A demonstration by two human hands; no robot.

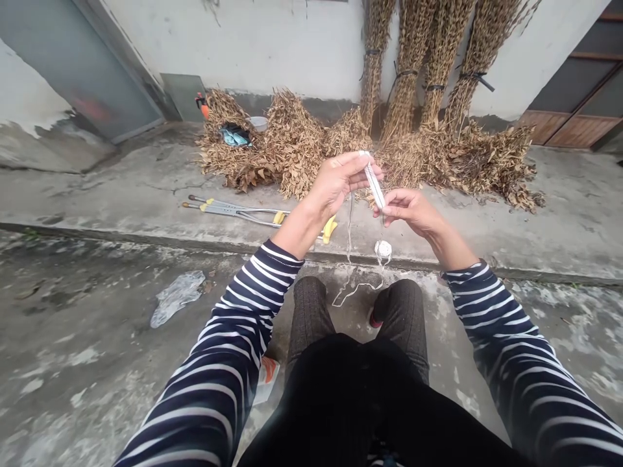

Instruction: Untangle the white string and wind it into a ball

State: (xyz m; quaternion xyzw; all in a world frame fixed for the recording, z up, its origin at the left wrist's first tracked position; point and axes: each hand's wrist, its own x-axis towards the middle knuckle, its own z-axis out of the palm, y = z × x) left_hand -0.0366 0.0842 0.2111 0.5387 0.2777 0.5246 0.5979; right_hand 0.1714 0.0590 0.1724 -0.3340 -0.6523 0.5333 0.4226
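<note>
A narrow white strip (pixel 374 183) with dark lines along its length is stretched at a slant between my hands. My left hand (pixel 338 180) pinches its upper end between thumb and fingers. At its lower end, my right hand (pixel 407 210) grips with thumb and forefinger. From below my left hand hangs a thin cord (pixel 349 227), which trails in loose bends over the ground between my knees. Under my right hand, a small white ball of cord (pixel 383 249) appears near the step's edge. I cannot tell whether the strip is folded cord or a separate piece.
Dry plant stalks (pixel 292 143) lie heaped along the wall, with tied bundles (pixel 406 71) standing upright. A pair of crutches (pixel 233 209) lies on the concrete step (pixel 97 201). A clear plastic bag (pixel 178 297) is on the ground at left. A pale bowl (pixel 258 122) sits among the stalks.
</note>
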